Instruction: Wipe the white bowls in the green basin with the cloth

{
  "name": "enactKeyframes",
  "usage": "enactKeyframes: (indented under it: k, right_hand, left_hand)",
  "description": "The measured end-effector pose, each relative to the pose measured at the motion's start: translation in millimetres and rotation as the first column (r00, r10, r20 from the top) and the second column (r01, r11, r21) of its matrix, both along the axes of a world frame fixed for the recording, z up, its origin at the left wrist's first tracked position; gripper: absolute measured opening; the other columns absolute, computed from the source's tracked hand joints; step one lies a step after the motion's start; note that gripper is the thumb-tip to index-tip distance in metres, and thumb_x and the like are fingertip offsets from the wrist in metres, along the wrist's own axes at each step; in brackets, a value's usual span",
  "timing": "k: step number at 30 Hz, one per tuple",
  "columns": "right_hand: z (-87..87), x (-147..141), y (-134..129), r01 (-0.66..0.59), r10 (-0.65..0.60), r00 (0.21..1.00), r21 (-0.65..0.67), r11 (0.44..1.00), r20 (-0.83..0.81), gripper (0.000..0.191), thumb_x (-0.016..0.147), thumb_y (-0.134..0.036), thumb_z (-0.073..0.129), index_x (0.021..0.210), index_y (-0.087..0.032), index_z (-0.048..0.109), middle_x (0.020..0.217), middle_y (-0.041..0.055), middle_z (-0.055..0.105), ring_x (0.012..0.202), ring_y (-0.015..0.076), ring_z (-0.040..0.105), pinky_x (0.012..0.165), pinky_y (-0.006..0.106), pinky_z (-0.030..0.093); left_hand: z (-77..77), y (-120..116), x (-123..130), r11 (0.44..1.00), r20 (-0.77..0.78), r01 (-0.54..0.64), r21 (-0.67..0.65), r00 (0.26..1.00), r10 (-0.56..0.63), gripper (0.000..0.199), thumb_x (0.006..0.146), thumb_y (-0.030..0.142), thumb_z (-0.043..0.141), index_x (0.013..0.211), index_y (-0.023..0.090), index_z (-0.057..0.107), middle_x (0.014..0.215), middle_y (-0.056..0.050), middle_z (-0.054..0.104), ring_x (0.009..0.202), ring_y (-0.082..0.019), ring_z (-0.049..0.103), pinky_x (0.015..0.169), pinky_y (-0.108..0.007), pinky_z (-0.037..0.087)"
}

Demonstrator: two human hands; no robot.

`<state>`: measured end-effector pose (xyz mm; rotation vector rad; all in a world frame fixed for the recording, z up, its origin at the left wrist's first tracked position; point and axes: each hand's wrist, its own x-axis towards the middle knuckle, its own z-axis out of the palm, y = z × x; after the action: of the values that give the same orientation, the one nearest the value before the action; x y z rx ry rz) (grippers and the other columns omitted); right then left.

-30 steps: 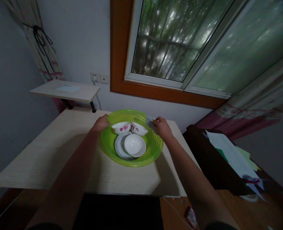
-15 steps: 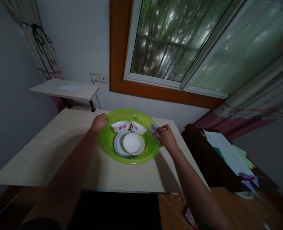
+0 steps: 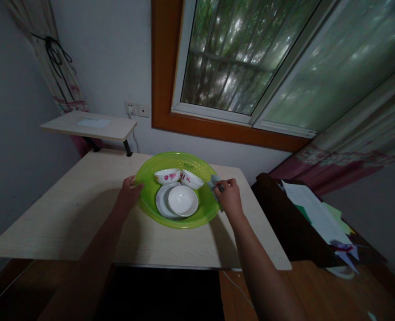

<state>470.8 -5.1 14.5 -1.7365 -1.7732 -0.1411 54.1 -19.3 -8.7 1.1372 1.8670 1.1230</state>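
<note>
A green plastic basin (image 3: 206, 208) stands on the pale wooden table, tilted or level I cannot tell. In it, two flower-patterned bowls (image 3: 167, 176) lean together at the back, and a white bowl (image 3: 183, 201) rests on white plates (image 3: 163, 203) in front. My left hand (image 3: 129, 192) grips the basin's left rim, with its fingertips at the outer side. My right hand (image 3: 230, 195) is closed on a grey-blue cloth (image 3: 212, 183) that lies against the basin's right rim. Part of the cloth is hidden by the fingers.
A small raised shelf (image 3: 117, 130) with a paper on it stands at the table's (image 3: 60, 214) back left. Behind are the wall sockets (image 3: 137, 109) and a window. A dark brown box-like piece (image 3: 284, 218) with papers stands to the right.
My left hand has slid down and left along the basin's rim. The basin and my right hand with the cloth have shifted slightly left.
</note>
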Motion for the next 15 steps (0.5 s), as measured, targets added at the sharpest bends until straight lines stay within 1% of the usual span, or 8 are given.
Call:
enactKeyframes:
  k: [2, 3, 6, 9, 12, 13, 15]
  right_hand:
    - [-0.5, 0.4, -6.8, -0.013, 0.013, 1.0, 0.001, 1.0, 0.007, 0.02, 0.091, -0.025, 0.071, 0.102, -0.021, 0.087, 0.108, 0.0121, 0.062, 0.098, 0.0315, 0.069, 0.099, 0.05, 0.061]
    - [-0.4, 1.6, -10.0, -0.03, 0.03, 1.0, -0.01, 0.999, 0.003, 0.019, 0.091, -0.025, 0.072, 0.101, -0.022, 0.087, 0.107, 0.0113, 0.062, 0.096, 0.0308, 0.069, 0.099, 0.049, 0.061]
    - [2.8, 8.1, -17.3, -0.091, 0.088, 0.995, -0.069, 0.993, -0.052, 0.016, 0.092, -0.026, 0.073, 0.1, -0.021, 0.086, 0.106, 0.0098, 0.062, 0.088, 0.0265, 0.07, 0.096, 0.045, 0.062]
    - [10.8, 16.1, -18.4, -0.136, 0.123, 0.987, -0.13, 0.982, -0.099, 0.012, 0.092, -0.027, 0.075, 0.096, -0.021, 0.085, 0.1, 0.0073, 0.063, 0.083, 0.0238, 0.07, 0.091, 0.041, 0.062]
    - [20.6, 21.6, -12.8, -0.185, 0.173, 0.982, -0.177, 0.967, -0.079, 0.01, 0.092, -0.026, 0.076, 0.095, -0.021, 0.085, 0.094, 0.0055, 0.064, 0.084, 0.0241, 0.07, 0.087, 0.039, 0.061]
    - [23.4, 22.5, -9.7, -0.2, 0.19, 0.979, -0.186, 0.962, -0.067, 0.01, 0.093, -0.025, 0.076, 0.096, -0.021, 0.085, 0.094, 0.0056, 0.065, 0.084, 0.0241, 0.07, 0.087, 0.038, 0.06]
    - [28.0, 23.1, -2.3, -0.221, 0.217, 0.975, -0.2, 0.955, -0.041, 0.012, 0.094, -0.023, 0.075, 0.099, -0.021, 0.086, 0.097, 0.0067, 0.067, 0.085, 0.0237, 0.071, 0.089, 0.038, 0.06]
  left_hand:
    - [-7.0, -14.6, 4.3, 0.999, 0.133, -0.001, -0.053, 0.991, 0.008, 0.068, 0.099, 0.037, 0.073, 0.16, 0.024, 0.048, 0.157, -0.021, 0.069, 0.12, -0.029, 0.081, 0.085, -0.035, 0.067]
    - [-8.1, -20.0, 6.0, 0.997, 0.165, 0.012, -0.074, 0.986, 0.001, 0.067, 0.098, 0.037, 0.075, 0.159, 0.024, 0.049, 0.158, -0.02, 0.069, 0.119, -0.028, 0.081, 0.082, -0.034, 0.068]
    - [-3.1, -26.9, 7.3, 0.994, 0.161, 0.044, -0.102, 0.987, -0.027, 0.059, 0.098, 0.038, 0.073, 0.153, 0.025, 0.055, 0.154, -0.018, 0.071, 0.119, -0.028, 0.081, 0.08, -0.031, 0.067]
    - [8.3, -21.3, 2.5, 0.99, 0.086, 0.087, -0.113, 0.993, -0.077, 0.049, 0.095, 0.035, 0.073, 0.142, 0.024, 0.065, 0.138, -0.014, 0.08, 0.117, -0.03, 0.082, 0.08, -0.033, 0.068]
    - [18.6, -9.4, -3.6, 0.984, 0.021, 0.135, -0.12, 0.991, -0.133, 0.041, 0.092, 0.035, 0.073, 0.131, 0.024, 0.071, 0.123, -0.011, 0.085, 0.111, -0.03, 0.083, 0.079, -0.035, 0.068]
    - [21.4, -5.0, -5.2, 0.982, 0.027, 0.148, -0.114, 0.989, -0.146, 0.04, 0.092, 0.035, 0.072, 0.13, 0.023, 0.071, 0.121, -0.011, 0.086, 0.109, -0.029, 0.083, 0.079, -0.035, 0.068]
    - [26.5, 4.2, -7.0, 0.981, 0.087, 0.169, -0.096, 0.983, -0.161, 0.041, 0.089, 0.034, 0.07, 0.128, 0.022, 0.071, 0.118, -0.01, 0.086, 0.103, -0.027, 0.083, 0.079, -0.034, 0.067]
